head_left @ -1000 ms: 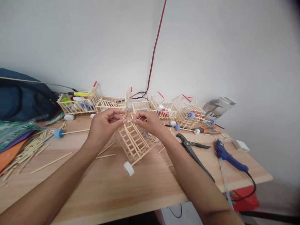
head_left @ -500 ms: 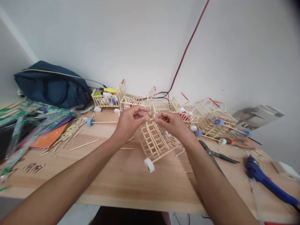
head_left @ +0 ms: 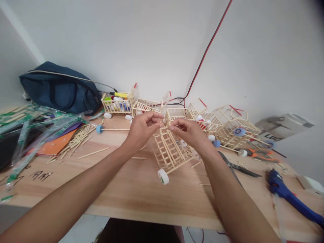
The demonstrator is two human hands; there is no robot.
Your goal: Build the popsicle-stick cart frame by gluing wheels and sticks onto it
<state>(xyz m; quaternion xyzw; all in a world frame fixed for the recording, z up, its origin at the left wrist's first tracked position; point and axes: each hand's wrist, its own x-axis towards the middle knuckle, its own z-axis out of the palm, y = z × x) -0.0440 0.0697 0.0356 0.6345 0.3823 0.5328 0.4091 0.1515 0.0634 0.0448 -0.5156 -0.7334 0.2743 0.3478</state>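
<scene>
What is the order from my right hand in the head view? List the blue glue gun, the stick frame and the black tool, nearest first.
From the right hand:
1. Stick frame, at and below the fingertips.
2. Black tool, to the right, partly behind the forearm.
3. Blue glue gun, farthest right.

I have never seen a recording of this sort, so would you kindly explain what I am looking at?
There is no machine here: these are a person's bare left hand and right hand, seen by a camera worn on the head, looking forward and down. At the upper end of a small stick cart with a white wheel, both hands bring their fingertips close together; exactly what they pinch is too small to tell. On the wooden table lie loose sticks, similar carts, orange-handled pliers, a blue glue gun and a dark blue bag.
</scene>
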